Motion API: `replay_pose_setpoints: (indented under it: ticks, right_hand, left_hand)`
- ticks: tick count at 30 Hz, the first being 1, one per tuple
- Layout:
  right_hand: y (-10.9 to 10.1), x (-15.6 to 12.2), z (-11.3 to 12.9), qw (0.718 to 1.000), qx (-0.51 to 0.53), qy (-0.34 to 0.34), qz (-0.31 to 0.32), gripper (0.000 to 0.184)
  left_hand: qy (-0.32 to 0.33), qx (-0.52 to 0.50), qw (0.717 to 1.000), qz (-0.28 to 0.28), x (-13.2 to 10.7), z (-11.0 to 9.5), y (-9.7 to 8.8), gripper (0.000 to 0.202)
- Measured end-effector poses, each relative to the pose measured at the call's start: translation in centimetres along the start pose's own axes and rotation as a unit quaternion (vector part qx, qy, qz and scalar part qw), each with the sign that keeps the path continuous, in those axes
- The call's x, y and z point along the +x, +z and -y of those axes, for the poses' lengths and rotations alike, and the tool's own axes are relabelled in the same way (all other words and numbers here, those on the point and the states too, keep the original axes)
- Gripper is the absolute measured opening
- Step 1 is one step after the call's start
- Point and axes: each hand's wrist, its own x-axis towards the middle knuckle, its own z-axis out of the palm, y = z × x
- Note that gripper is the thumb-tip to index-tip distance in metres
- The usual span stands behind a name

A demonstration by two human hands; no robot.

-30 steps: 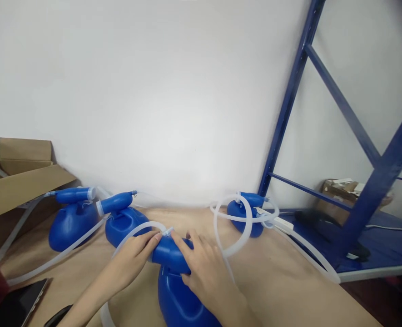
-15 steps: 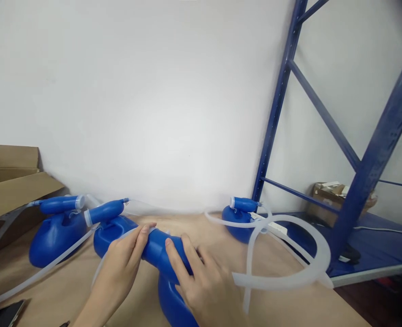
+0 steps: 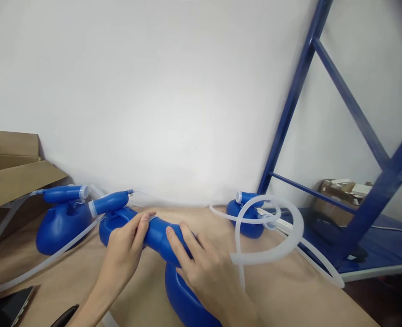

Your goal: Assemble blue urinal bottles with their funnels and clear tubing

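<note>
A blue urinal bottle (image 3: 187, 297) stands in front of me on the brown-covered tabletop, its blue tubular neck (image 3: 161, 236) tilted down to the right. My left hand (image 3: 127, 247) pinches the upper left end of that neck, where a bit of white cap rim shows; most of the cap is hidden by the fingers. Over the right part of the neck lies my right hand (image 3: 205, 268), its fingers wrapped round it. From beneath the right hand a clear white hose (image 3: 285, 247) loops out to the right.
Two similar blue bottles (image 3: 62, 227) (image 3: 114, 222) with hoses stand at left beside an open cardboard box (image 3: 23, 181). Another blue bottle (image 3: 248, 229) stands at back right. A phone (image 3: 8, 309) lies at front left. A blue metal rack (image 3: 289, 109) rises at right.
My view has shifted slightly, so the rack leans more. Both hands keep their hold on the bottle's neck. The hose loop at right has swung to the left and looks smaller.
</note>
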Motion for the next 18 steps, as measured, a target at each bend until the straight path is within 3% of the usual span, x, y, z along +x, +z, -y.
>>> replay_pose_setpoints:
  ticks: [4,7,11,14,18]
  right_hand:
    - [0.7,1.7,0.3,0.999,0.034,-0.011,-0.019,0.044]
    - [1.2,2.1,0.1,0.993,0.114,0.004,-0.043,0.044]
    - [2.3,1.8,-1.4,0.978,0.204,0.034,-0.012,0.052]
    - [3.5,1.5,-3.0,0.963,0.251,0.097,0.034,0.060]
    - [5.1,1.0,-4.2,0.961,0.214,0.159,0.073,0.066]
  left_hand:
    - [-0.024,-0.019,0.999,-0.038,1.4,0.3,-1.6,0.060]
    - [-0.081,-0.071,0.992,-0.059,3.0,0.7,-3.1,0.061]
    - [-0.083,-0.077,0.994,0.000,4.6,2.1,-4.7,0.061]
    - [-0.059,0.004,0.998,0.023,5.2,4.1,-4.1,0.056]
    - [-0.044,0.062,0.994,0.074,5.4,6.9,-0.8,0.041]
